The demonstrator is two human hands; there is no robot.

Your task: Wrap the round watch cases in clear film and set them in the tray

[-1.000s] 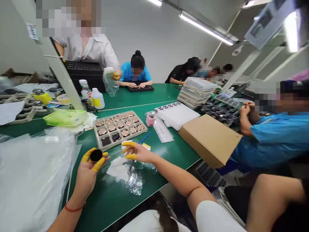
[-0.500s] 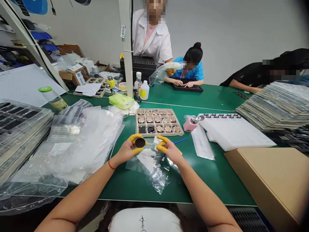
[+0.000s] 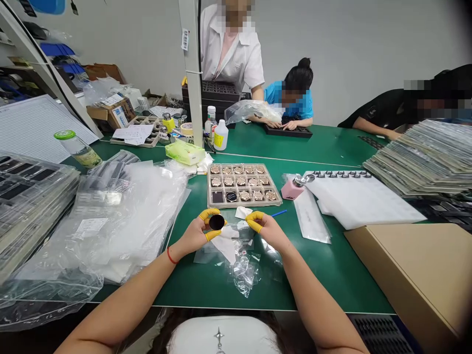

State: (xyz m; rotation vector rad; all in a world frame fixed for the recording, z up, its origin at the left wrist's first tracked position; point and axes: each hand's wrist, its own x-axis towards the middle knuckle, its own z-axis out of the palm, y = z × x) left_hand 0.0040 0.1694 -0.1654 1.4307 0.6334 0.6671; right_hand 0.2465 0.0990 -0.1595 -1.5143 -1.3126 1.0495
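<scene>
My left hand [image 3: 199, 231], yellow covers on its fingertips, grips a dark round disc [image 3: 217, 222] by its edge above the green table. My right hand [image 3: 269, 230], in the same yellow finger covers, is a little to the right with thumb and fingers pinched together. Whatever may be between those fingertips is too small to make out. Beneath the hands lie white wipes [image 3: 225, 246] and crumpled clear film [image 3: 245, 275]. Just beyond them sits a clear compartment tray [image 3: 243, 205] of rose-gold round cases, with one black round piece [image 3: 231, 196] in its front row.
A pink pump bottle [image 3: 292, 189] and a blue stick [image 3: 279, 213] are right of the tray. A cardboard box [image 3: 409, 246] fills the near right. Plastic bags [image 3: 140, 221] cover the left. Across the table, a standing person [image 3: 236, 54] handles a clear bag; others sit working.
My right hand has moved slightly right, widening the gap from the disc, and its fingers have closed together. The disc is tilted a little differently. Across the table, the clear bag has dropped lower.
</scene>
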